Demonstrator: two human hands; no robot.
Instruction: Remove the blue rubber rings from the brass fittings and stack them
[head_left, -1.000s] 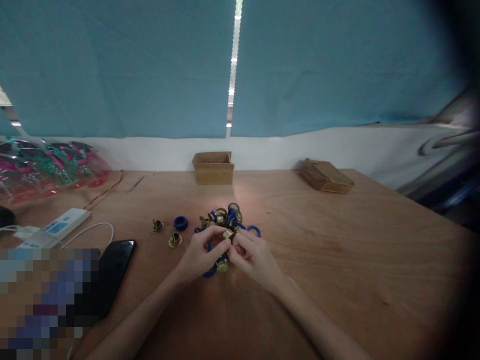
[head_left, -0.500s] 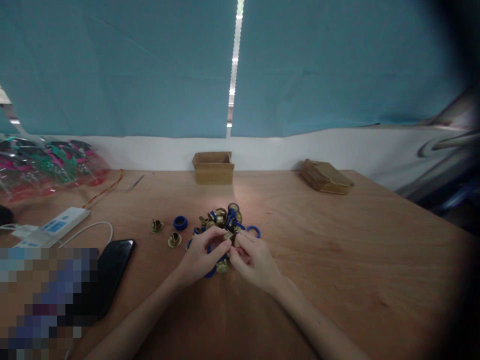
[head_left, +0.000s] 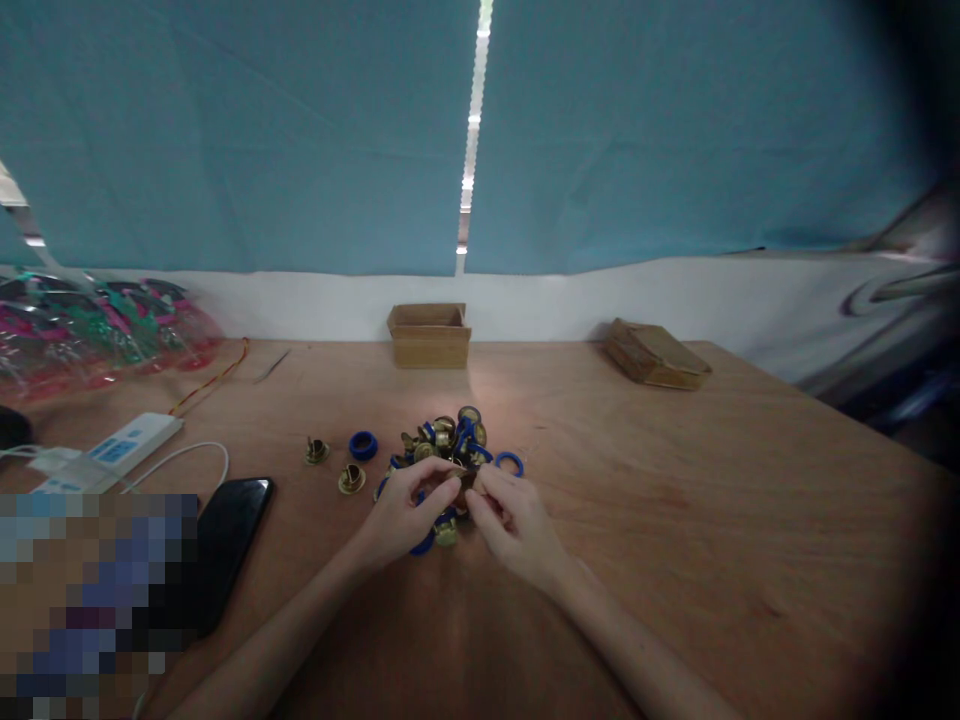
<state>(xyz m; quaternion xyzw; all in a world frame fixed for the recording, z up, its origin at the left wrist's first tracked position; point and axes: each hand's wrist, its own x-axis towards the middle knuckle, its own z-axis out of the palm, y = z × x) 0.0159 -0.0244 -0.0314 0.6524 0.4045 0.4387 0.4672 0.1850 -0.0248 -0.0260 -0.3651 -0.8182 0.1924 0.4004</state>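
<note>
My left hand [head_left: 409,512] and my right hand [head_left: 521,520] meet over the near side of a pile of brass-coloured metal parts [head_left: 443,436] and blue rings. Between the fingertips of both hands is a small brass-coloured part [head_left: 464,479], mostly hidden by the fingers. One blue ring [head_left: 509,464] lies just beyond my right hand. Left of the pile sit another blue ring [head_left: 363,446] and two loose brass parts, one nearer [head_left: 351,479] and one farther [head_left: 316,451].
An open cardboard box [head_left: 430,348] stands at the back, with another carton [head_left: 654,355] to its right. On the left are a black phone [head_left: 234,540], a white power strip [head_left: 124,450] with cables, tweezers [head_left: 272,366] and plastic-wrapped items [head_left: 112,330].
The fingers of my right hand have shifted slightly around the small part, the thumb a little lower and farther right. The whole view has moved very slightly.
</note>
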